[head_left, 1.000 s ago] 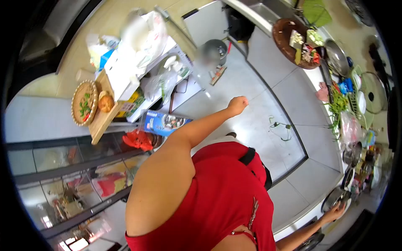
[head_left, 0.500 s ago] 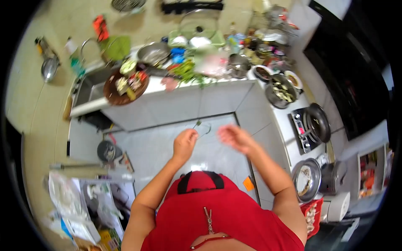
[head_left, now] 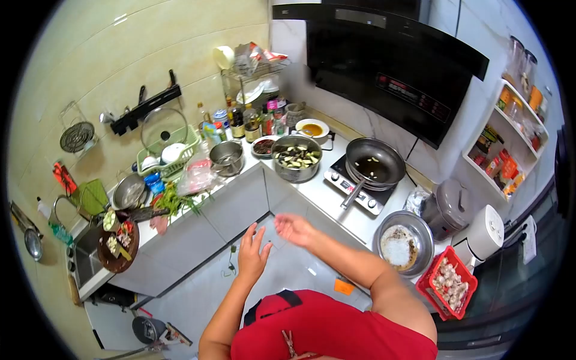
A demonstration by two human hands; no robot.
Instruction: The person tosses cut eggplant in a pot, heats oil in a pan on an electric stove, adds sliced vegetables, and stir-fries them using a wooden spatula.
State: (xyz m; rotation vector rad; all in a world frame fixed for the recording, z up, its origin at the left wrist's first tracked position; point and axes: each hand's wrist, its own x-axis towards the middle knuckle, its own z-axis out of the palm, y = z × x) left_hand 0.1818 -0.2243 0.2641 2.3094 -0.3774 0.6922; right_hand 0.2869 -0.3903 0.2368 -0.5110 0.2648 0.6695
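My left hand [head_left: 252, 253] is raised in front of my red shirt, its fingers spread and holding nothing. Close beside it, my right hand [head_left: 294, 230] is also open, palm turned inward with the fingers loosely bent. A small gap separates the two hands. Left of my left hand, a thin green sprig [head_left: 231, 262] shows against the floor; whether it lies there or is in the air I cannot tell. Beyond my right hand, a pot of cut eggplant [head_left: 297, 158] stands on the counter, and a frying pan [head_left: 375, 165] with oil and a few pale pieces rests on the stove [head_left: 360, 191].
A metal basin [head_left: 404, 243] and a red basket of garlic [head_left: 447, 283] line the right side. Leafy greens [head_left: 178, 201], a steel pot [head_left: 227, 158] and a round cutting board [head_left: 113, 261] with chopped food occupy the left counter. An orange card [head_left: 344, 287] lies on the floor.
The view has turned right toward the stove. My left hand, earlier closed near the green sprig, has opened, and the sprig is now apart from it. Both hands are closer together.
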